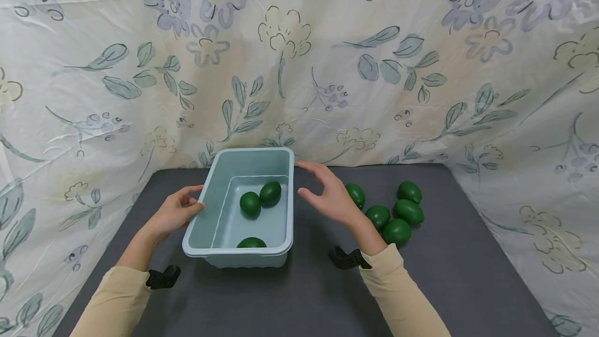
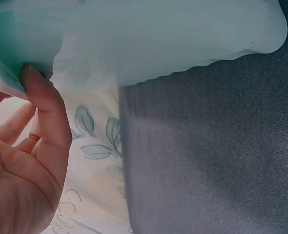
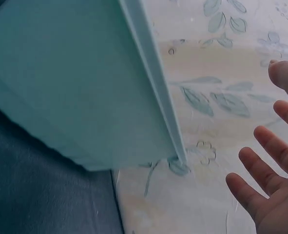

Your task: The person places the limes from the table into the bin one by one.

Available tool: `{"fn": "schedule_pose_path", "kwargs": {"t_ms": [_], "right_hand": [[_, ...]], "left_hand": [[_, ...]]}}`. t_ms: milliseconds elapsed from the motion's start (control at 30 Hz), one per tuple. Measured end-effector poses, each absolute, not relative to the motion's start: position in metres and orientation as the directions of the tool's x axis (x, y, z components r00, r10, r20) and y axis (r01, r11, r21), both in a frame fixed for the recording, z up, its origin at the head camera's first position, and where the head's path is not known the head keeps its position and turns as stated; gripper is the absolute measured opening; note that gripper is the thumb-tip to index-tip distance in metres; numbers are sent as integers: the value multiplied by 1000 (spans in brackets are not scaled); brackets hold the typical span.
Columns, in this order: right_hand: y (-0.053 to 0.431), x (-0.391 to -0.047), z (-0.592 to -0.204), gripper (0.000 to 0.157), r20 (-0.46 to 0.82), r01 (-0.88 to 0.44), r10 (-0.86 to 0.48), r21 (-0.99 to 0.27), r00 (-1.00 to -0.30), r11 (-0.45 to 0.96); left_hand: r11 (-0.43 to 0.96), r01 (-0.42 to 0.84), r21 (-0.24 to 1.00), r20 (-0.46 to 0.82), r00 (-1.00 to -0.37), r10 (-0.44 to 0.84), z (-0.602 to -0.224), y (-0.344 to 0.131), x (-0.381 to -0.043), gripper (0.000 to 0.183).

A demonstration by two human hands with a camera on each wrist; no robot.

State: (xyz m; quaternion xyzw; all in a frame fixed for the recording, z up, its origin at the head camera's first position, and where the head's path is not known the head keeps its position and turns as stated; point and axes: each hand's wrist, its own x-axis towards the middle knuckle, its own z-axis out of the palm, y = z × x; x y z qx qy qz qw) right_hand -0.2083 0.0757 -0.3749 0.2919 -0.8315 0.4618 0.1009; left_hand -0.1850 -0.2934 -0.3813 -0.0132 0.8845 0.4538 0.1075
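Observation:
A pale blue-green plastic bin (image 1: pixel 289 207) is at the middle left of the dark table. Inside it lie three dark green, avocado-like oval fruits (image 1: pixel 250 204), the nearest partly hidden by the front rim. My left hand (image 1: pixel 173 215) pinches the bin's left rim; in the left wrist view the thumb (image 2: pixel 45 95) lies over the edge. My right hand (image 1: pixel 334 199) is beside the right wall, fingers spread and holding nothing. A gap shows between the hand and the bin (image 3: pixel 80 87) in the right wrist view.
Several more of the green fruits (image 1: pixel 396 232) sit on the dark table (image 1: pixel 449 274) right of my right hand, one partly hidden behind it. A flower-printed cloth (image 1: pixel 299 66) hangs behind the table's far edge and along its sides.

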Motion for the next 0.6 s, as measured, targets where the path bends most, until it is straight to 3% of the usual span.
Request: {"fn": "schedule_pose_path", "kwargs": {"t_ms": [600], "right_hand": [[149,-201,-404,56,413,-475,-236,-726,-879,498]], "left_hand": [[596,-116,795,-201,-977,78,-381,-293,-185,61]]}}
